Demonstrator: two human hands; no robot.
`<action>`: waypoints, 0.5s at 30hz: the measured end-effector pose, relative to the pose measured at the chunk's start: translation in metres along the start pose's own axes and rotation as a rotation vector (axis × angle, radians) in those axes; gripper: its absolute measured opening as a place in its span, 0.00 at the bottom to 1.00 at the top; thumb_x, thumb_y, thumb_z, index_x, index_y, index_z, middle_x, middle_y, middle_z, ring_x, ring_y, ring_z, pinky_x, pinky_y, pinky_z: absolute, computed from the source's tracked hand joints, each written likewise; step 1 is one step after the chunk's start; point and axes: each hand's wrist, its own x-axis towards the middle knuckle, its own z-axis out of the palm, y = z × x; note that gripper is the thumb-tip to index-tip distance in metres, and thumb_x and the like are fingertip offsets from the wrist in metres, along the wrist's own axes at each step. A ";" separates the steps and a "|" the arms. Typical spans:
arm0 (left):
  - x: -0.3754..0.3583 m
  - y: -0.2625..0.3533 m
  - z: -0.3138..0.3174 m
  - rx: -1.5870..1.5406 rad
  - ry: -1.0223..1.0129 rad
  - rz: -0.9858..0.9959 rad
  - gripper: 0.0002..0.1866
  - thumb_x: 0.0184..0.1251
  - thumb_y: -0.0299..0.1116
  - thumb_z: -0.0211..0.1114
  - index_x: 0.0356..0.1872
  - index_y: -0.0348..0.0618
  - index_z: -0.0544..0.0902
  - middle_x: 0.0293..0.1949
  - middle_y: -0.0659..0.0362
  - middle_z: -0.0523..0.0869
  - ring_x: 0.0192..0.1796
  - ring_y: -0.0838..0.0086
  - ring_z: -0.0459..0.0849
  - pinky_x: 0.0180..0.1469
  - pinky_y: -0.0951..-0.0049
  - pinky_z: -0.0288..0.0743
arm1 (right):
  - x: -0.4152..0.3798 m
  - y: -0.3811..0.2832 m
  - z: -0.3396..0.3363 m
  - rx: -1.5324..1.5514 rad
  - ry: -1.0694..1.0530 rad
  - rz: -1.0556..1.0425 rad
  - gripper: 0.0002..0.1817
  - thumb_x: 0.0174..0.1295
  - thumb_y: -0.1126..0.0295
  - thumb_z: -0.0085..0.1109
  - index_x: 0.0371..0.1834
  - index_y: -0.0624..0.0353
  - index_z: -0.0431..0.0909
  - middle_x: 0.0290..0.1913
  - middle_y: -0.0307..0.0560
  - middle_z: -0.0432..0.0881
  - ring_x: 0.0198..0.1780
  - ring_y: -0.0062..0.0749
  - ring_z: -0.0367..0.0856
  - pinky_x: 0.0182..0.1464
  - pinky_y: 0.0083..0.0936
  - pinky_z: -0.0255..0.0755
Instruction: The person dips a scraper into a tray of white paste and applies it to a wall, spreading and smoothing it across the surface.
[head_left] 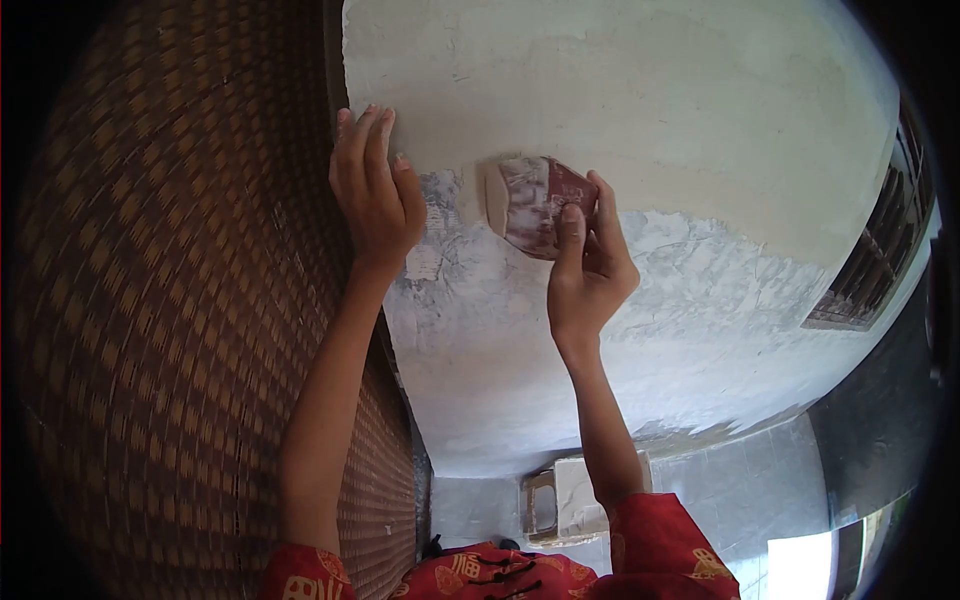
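Observation:
My right hand (590, 270) grips a dark red, white-dusted scraper-like piece (530, 205) with a pale edge, held against the wall (640, 120). My thumb lies on its near face. The wall is smooth cream above and patchy grey-white below, and the piece is at the border between the two. To the left, my left hand (380, 195) rests at the wall's left edge with its fingers stretched upward, holding nothing. Both arms reach up from red patterned sleeves.
A brown woven panel (200, 300) runs along the left side, close to my left arm. A barred opening (875, 240) is in the wall at the right. Below are a grey tiled floor (740, 480) and a pale stool-like object (580, 500).

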 end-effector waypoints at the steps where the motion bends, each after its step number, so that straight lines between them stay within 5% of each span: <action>1: -0.001 0.001 0.000 -0.010 -0.005 -0.002 0.23 0.74 0.32 0.47 0.67 0.37 0.72 0.67 0.50 0.72 0.76 0.51 0.62 0.73 0.49 0.55 | -0.007 0.000 0.014 -0.021 -0.039 -0.063 0.19 0.67 0.79 0.60 0.62 0.62 0.79 0.30 0.46 0.86 0.31 0.15 0.81 0.33 0.17 0.75; 3: 0.000 -0.001 -0.001 0.012 -0.013 0.011 0.22 0.74 0.32 0.47 0.66 0.37 0.72 0.67 0.50 0.72 0.76 0.51 0.62 0.73 0.50 0.55 | -0.013 0.006 0.027 -0.104 -0.035 -0.215 0.19 0.66 0.80 0.61 0.61 0.63 0.80 0.33 0.48 0.87 0.30 0.17 0.81 0.33 0.17 0.75; 5: 0.000 -0.001 -0.001 0.002 -0.017 0.016 0.22 0.74 0.32 0.47 0.66 0.37 0.72 0.67 0.50 0.72 0.75 0.51 0.62 0.73 0.50 0.55 | -0.005 0.007 0.012 -0.140 -0.014 -0.010 0.19 0.66 0.80 0.61 0.61 0.64 0.79 0.37 0.50 0.88 0.30 0.19 0.82 0.32 0.18 0.75; 6: 0.000 -0.001 -0.001 -0.002 -0.019 0.016 0.22 0.75 0.32 0.47 0.66 0.37 0.72 0.67 0.49 0.72 0.75 0.51 0.62 0.73 0.50 0.56 | 0.003 0.015 0.002 -0.186 0.096 -0.092 0.18 0.67 0.79 0.60 0.61 0.65 0.80 0.39 0.52 0.89 0.32 0.19 0.84 0.33 0.18 0.76; 11: -0.001 -0.001 -0.001 0.001 -0.020 0.014 0.22 0.74 0.31 0.48 0.66 0.37 0.72 0.66 0.49 0.73 0.75 0.50 0.63 0.72 0.50 0.56 | 0.023 -0.013 -0.029 0.136 0.241 0.166 0.19 0.73 0.75 0.55 0.65 0.66 0.75 0.42 0.50 0.88 0.41 0.27 0.88 0.40 0.18 0.80; 15: 0.000 -0.001 -0.001 -0.012 -0.008 0.018 0.22 0.74 0.31 0.48 0.66 0.37 0.72 0.66 0.50 0.72 0.75 0.50 0.63 0.73 0.50 0.56 | -0.008 0.005 0.017 -0.056 -0.024 -0.131 0.17 0.69 0.78 0.57 0.61 0.63 0.79 0.37 0.52 0.88 0.36 0.21 0.86 0.36 0.18 0.77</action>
